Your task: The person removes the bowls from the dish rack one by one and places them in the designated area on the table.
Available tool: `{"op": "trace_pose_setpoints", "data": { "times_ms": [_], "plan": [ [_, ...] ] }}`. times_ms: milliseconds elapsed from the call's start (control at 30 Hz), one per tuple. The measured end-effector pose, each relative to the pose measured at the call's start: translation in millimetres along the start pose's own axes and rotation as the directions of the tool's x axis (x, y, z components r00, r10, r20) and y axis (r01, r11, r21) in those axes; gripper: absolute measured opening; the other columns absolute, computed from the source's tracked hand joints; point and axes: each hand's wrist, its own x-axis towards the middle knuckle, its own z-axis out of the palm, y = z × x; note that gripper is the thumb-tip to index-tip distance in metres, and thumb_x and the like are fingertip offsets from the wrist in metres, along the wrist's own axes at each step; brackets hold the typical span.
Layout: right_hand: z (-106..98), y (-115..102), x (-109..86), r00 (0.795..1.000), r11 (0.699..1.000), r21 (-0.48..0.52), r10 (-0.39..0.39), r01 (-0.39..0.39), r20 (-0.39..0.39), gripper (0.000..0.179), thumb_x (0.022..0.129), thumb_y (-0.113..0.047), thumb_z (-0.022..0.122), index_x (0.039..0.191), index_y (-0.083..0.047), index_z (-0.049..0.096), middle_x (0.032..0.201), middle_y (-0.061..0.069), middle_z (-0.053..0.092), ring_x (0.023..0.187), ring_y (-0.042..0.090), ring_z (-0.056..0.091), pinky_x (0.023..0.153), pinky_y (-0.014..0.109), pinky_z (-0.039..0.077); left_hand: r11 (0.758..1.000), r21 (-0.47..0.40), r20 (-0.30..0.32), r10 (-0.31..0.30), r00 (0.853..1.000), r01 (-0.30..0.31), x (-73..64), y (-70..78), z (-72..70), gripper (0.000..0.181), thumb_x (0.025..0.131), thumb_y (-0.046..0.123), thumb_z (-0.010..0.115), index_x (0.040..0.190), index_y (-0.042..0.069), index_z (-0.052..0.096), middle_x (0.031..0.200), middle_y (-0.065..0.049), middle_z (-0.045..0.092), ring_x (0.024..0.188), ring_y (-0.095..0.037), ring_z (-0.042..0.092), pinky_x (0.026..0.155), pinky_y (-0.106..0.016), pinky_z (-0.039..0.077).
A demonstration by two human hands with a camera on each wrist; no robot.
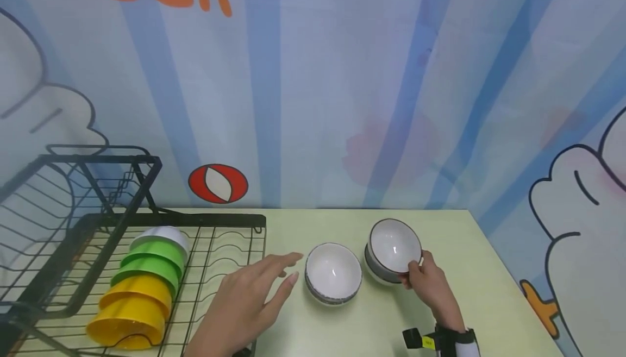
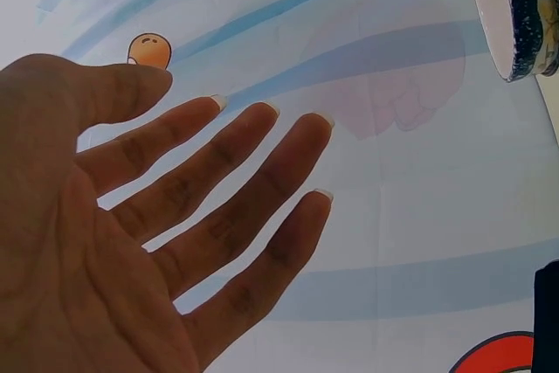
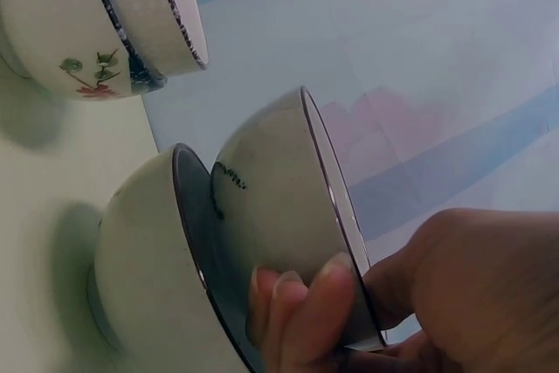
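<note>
My right hand (image 1: 432, 286) pinches the rim of a white bowl (image 1: 395, 245) with a thin dark edge. In the right wrist view this bowl (image 3: 279, 216) is tilted partly inside a second white bowl (image 3: 148, 259), which stands on the table. To the left sits a stack of white bowls (image 1: 333, 273) with speckled blue rims; a painted flower shows on the lower bowl (image 3: 61, 32). My left hand (image 1: 244, 300) hovers left of that stack, fingers extended and holding nothing. In the left wrist view its fingers (image 2: 262, 185) are spread apart.
A black wire dish rack (image 1: 220, 220) stands on the left of the pale table (image 1: 440, 313). Inside it several nested bowls, yellow (image 1: 129, 319), green (image 1: 149, 270) and white (image 1: 168, 233), lean in a row. A printed cloth backdrop (image 1: 313, 101) hangs behind the table.
</note>
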Motion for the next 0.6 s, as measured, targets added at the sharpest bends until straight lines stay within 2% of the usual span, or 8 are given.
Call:
{"op": "trace_pose_setpoints", "data": {
  "times_ms": [200, 600],
  "plan": [
    [2.3, 3.1, 3.1, 1.0, 1.0, -0.023, -0.003, 0.003, 0.001, 0.056, 0.101, -0.013, 0.032, 0.148, 0.015, 0.017, 0.087, 0.015, 0.071, 0.072, 0.015, 0.063, 0.065, 0.026, 0.044, 1.0, 0.021, 0.015, -0.02, 1.0, 0.019, -0.5, -0.5, -0.5, 0.032, 0.096, 0.033, 0.064, 0.127, 0.029, 0.065, 0.119, 0.013, 0.071, 0.083, -0.001, 0.067, 0.068, -0.019, 0.055],
    [5.1, 4.9, 5.2, 1.0, 0.999, -0.051, 0.003, -0.002, 0.005, 0.058, 0.1, -0.014, 0.032, 0.147, 0.015, 0.016, 0.084, 0.013, 0.07, 0.073, 0.016, 0.064, 0.063, 0.026, 0.044, 1.0, 0.028, -0.001, -0.005, 1.0, 0.005, -0.6, -1.1, -0.7, 0.032, 0.095, 0.032, 0.066, 0.126, 0.028, 0.066, 0.119, 0.013, 0.071, 0.085, -0.003, 0.069, 0.069, -0.02, 0.057]
  ]
}}
